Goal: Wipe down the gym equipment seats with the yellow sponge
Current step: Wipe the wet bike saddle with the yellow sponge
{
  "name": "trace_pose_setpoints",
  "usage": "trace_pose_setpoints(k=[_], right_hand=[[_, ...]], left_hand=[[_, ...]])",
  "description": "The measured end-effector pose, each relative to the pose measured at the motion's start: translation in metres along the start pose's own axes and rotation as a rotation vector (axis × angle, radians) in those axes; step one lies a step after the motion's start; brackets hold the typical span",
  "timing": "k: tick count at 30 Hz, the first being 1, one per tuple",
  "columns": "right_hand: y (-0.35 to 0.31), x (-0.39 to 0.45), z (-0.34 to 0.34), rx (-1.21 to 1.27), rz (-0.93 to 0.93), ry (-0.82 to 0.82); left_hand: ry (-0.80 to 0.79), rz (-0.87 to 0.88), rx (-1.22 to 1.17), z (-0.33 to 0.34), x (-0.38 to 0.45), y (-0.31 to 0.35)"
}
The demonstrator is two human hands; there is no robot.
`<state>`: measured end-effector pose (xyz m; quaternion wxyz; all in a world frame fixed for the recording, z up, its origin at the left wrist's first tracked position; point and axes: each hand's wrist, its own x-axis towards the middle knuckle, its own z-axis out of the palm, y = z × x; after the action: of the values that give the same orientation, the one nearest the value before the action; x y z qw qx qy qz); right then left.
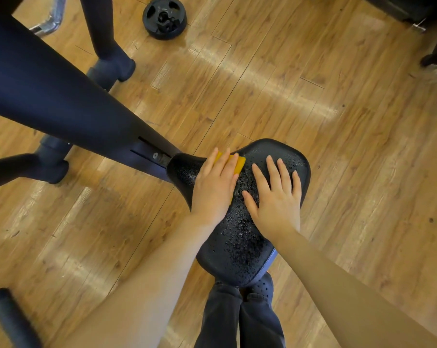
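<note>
A black saddle-shaped seat [291,156] of an exercise machine fills the middle of the head view, its surface wet with droplets. My left hand [213,187] lies flat on the yellow sponge [240,163], pressing it onto the seat near its narrow nose; only the sponge's far edge shows past my fingers. To its right, my right hand [275,197] rests flat on the wide part of the seat with fingers spread and straight.
The machine's dark frame [51,91] runs up to the left, with feet [112,69] on the wooden floor. A black weight plate [164,17] lies on the floor at the top. My legs and shoes [242,312] stand below the seat. A dark bar [9,317] is at bottom left.
</note>
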<state>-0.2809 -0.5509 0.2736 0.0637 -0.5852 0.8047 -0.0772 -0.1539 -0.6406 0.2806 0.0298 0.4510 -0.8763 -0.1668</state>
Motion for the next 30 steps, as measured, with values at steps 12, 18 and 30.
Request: trace_pose_setpoints(k=[12,18,30], right_hand=[[0.006,-0.013,-0.001,-0.004,0.029,0.031],[0.007,-0.013,0.0,0.013,0.024,0.036],[0.011,-0.015,-0.003,0.036,0.019,0.008]], left_hand=[[0.069,0.071,-0.057,-0.004,-0.022,0.001],[0.061,0.044,-0.094,0.002,-0.025,0.011],[0.051,0.056,-0.091,0.003,-0.013,0.014]])
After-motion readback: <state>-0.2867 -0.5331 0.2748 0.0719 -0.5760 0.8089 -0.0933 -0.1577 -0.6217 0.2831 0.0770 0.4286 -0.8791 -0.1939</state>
